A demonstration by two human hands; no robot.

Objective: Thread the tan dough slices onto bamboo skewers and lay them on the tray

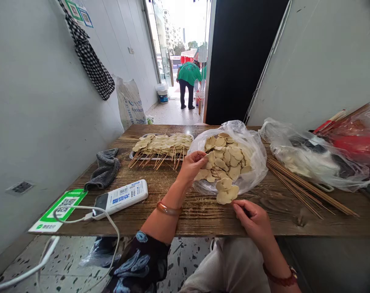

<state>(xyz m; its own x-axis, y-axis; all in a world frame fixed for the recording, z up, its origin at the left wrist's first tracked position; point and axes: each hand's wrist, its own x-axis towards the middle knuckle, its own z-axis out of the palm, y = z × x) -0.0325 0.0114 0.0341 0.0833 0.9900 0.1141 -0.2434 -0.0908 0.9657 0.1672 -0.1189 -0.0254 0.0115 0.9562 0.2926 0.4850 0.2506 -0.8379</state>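
Observation:
My right hand (252, 219) pinches the lower end of a bamboo skewer (231, 202). Several thin, pale, round slices (226, 191), like potato, are threaded at its top, just in front of the bag. Over the left rim of a clear plastic bag (255, 171), my left hand (193, 165) has its thumb and fingers closed on the edge of a pale slice (209, 159). Loose slices (230, 156) of the same kind fill the open bag. Behind my left hand, a metal tray (131, 155) holds finished-looking skewers of slices (163, 143), their sticks pointing toward me.
Bare skewers (309, 187) lie on the wooden table (185, 215) at right, beside plastic bags (313, 158). Toward the left are a grey cloth (103, 169), a white power bank (123, 197) with a cable, and a green QR card (62, 209). A person (189, 79) bends over beyond the doorway.

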